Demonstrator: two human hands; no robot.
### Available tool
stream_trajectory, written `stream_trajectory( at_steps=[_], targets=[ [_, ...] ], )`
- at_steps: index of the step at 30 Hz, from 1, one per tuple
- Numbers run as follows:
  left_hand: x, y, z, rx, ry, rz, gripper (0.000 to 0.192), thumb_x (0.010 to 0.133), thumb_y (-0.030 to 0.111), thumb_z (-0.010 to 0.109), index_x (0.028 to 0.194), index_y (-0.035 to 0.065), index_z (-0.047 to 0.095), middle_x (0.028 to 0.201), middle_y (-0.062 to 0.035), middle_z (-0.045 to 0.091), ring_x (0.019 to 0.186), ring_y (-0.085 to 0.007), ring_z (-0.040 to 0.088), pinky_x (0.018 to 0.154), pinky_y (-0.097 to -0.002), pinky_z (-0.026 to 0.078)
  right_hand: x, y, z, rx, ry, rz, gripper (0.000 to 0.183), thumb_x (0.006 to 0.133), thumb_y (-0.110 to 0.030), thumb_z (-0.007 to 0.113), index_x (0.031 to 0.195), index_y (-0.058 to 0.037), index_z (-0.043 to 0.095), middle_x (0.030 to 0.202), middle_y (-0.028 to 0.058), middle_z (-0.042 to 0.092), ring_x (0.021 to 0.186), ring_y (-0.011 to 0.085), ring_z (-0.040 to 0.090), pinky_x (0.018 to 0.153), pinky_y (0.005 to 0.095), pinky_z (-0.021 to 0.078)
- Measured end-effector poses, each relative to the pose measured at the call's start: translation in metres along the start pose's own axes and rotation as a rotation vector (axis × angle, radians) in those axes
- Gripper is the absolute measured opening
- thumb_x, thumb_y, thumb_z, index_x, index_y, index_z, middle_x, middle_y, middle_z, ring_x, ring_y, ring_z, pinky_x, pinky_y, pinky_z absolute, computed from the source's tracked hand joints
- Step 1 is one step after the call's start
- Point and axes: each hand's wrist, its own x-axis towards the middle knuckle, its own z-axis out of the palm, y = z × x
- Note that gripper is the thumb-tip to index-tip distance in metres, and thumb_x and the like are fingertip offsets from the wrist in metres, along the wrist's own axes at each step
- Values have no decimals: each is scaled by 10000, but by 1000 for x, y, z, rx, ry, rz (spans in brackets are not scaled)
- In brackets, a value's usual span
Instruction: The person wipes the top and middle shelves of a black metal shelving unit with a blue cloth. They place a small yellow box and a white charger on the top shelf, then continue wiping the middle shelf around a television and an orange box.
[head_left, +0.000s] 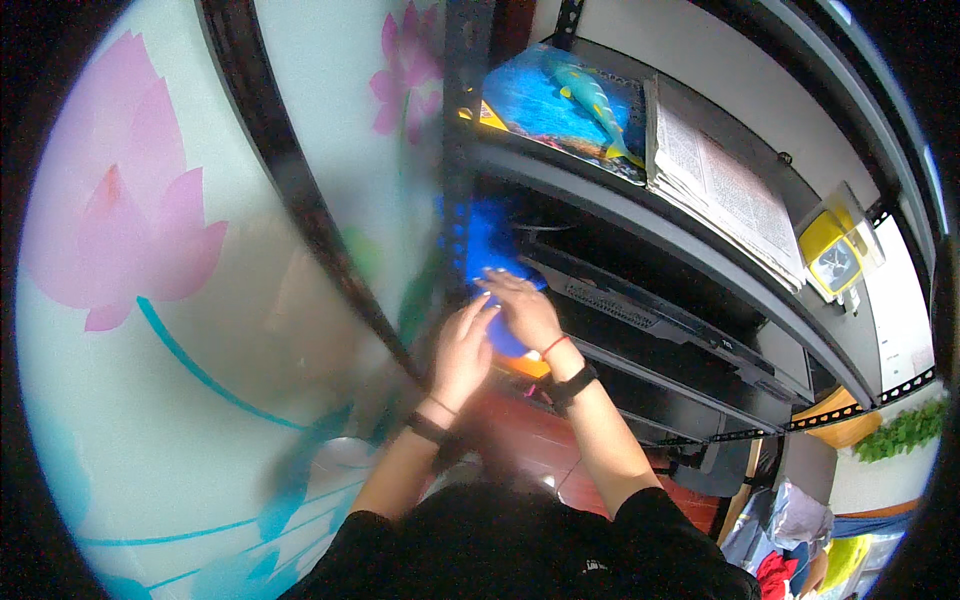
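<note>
My left hand (463, 352) reaches forward beside the corner post of a black metal shelf unit, its fingers slightly curled near a blue object. My right hand (523, 306) lies over the blue object (506, 334), palm down with fingers stretched towards the post. The blue object is blurred and partly covered by both hands, so its kind and whether I grip it cannot be told. More blue material (491, 244) shows behind my fingertips, inside the shelf. Something orange (529, 366) sits just below the blue object.
The shelf's upper level holds a blue sea picture with a fish (592, 94), stacked newspapers (716, 176) and a yellow clock (832, 261). A black television (645, 300) lies on the level below. A lotus-patterned panel (247, 225) stands at left; clothes (787, 555) lie lower right.
</note>
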Motion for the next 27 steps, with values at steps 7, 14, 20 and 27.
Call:
stream_trajectory(
  at_steps=[7,14,20,27],
  targets=[
    [4,6,8,26,10,-55,437,801,-12,557,1225,80,607,1403,-80,542,1147,-340,559,989,-442,450,-14,-12,-2,23,-68,-5,412,871,-85,551,1275,-111,627,1419,149,552,1316,305,517,1105,423,394],
    [1,-3,13,67,-36,-43,417,833,50,601,1250,33,578,1433,-146,501,1271,-354,496,1088,-457,383,-43,-8,-36,-297,-19,627,433,864,-64,546,1279,-152,638,1094,160,707,985,352,676,853,440,547],
    [5,-2,26,119,-21,-4,534,826,45,617,1350,30,515,1474,-160,457,1329,-362,448,1139,-481,336,-49,-10,-5,-39,121,111,404,878,-10,477,1245,-77,632,1353,153,598,1281,331,545,1068,432,441],
    [3,-16,26,126,-95,-18,606,832,-1,532,1429,54,453,1526,-128,403,1410,-324,380,1194,-489,260,-176,54,-69,-376,273,452,350,883,-53,521,1205,-69,659,1290,164,633,1202,339,594,1037,419,465]
  ],
)
